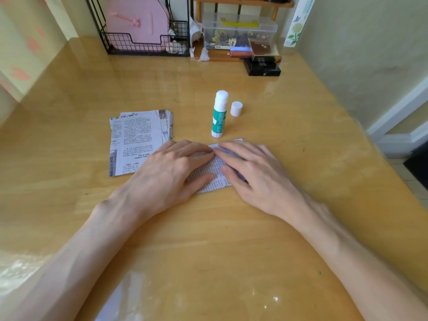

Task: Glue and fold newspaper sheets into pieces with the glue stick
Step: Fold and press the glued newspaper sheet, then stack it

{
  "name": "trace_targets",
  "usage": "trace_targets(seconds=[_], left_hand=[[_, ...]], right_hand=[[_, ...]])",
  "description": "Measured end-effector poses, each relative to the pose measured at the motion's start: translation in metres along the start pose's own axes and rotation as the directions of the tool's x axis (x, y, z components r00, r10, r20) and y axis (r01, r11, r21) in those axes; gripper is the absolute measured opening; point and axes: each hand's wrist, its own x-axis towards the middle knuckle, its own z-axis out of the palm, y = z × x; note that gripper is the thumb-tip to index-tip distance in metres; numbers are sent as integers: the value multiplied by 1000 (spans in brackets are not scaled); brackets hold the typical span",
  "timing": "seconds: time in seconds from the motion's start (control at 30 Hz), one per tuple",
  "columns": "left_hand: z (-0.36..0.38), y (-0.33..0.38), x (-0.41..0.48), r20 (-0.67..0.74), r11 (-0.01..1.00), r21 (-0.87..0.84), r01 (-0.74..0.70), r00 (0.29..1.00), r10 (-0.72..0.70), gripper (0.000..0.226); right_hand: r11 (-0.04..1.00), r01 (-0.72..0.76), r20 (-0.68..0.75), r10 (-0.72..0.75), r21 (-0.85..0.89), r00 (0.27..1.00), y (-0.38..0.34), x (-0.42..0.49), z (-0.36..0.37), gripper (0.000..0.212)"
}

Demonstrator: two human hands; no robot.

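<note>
A small folded newspaper piece lies flat on the wooden table, mostly covered by both hands. My left hand presses on its left part with straight fingers. My right hand presses on its right part, fingertips meeting the left hand's over the fold. Just behind the piece stands an uncapped glue stick, white with a teal label. Its white cap stands to its right. A stack of cut newspaper sheets lies to the left, its near right corner under my left hand.
A black wire rack with a pink item stands at the back left. A clear plastic box sits under a wooden shelf at the back, with black boxes in front. A wall borders the table's right side.
</note>
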Motion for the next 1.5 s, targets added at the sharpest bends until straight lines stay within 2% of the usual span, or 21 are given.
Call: trace_targets(seconds=[0.2,0.37,0.53,0.63,0.73,0.8,0.97,1.1,1.17,1.33,1.5], left_hand=[[-7,-6,-1,67,1000,18,2,998,-3,62],[-17,-22,-5,157,998,-1,62,986,-61,74],[-23,-36,-7,136,995,40,88,986,-93,79],[-25,-36,-8,133,992,43,118,983,-123,82],[-27,-32,-7,140,990,42,133,981,-137,81],[-31,-33,-8,135,988,46,149,979,-154,80],[-36,-38,-9,120,984,45,171,977,-175,72],[-32,-31,-8,9,973,55,223,974,-224,67],[-29,-27,-8,-22,952,21,304,952,-304,75],[-15,-25,-2,90,926,10,377,922,-376,93],[-11,-26,1,102,914,-141,381,924,-370,83]], right_hand=[[992,2,6,-1,-128,1000,-3,0,-2,46],[992,-43,-52,37,-122,998,4,-1,-8,42],[986,-104,-97,91,-134,991,9,0,-10,42],[990,-94,-123,80,-107,989,7,4,-7,41],[1000,10,-40,-9,11,999,-1,7,1,42],[997,27,5,-27,67,1000,-2,7,3,43],[995,-45,-57,50,84,997,9,5,-3,39],[975,-215,-137,221,58,965,26,5,-11,50],[951,-303,-106,307,52,946,30,6,-14,58],[925,-380,60,378,24,924,29,13,-15,81],[927,-369,132,358,63,924,30,18,-16,78]])
